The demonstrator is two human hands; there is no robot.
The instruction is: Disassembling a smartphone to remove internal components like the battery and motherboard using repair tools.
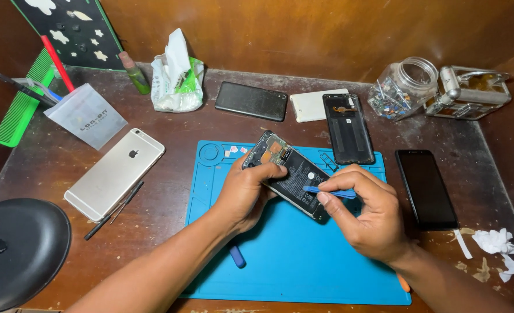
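**Two hands on an opened phone**

The left hand (246,194) clamps the opened phone (288,174) above the blue mat (291,261). The right hand (364,211) pinches a blue pry tool (329,192), its tip touching the phone's battery. A silver phone (115,174) lies apart on the tabletop (170,124).

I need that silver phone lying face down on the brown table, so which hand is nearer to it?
Left. The left hand grips the opened phone just right of the silver phone; the right hand is farther right, holding a blue pry tool.
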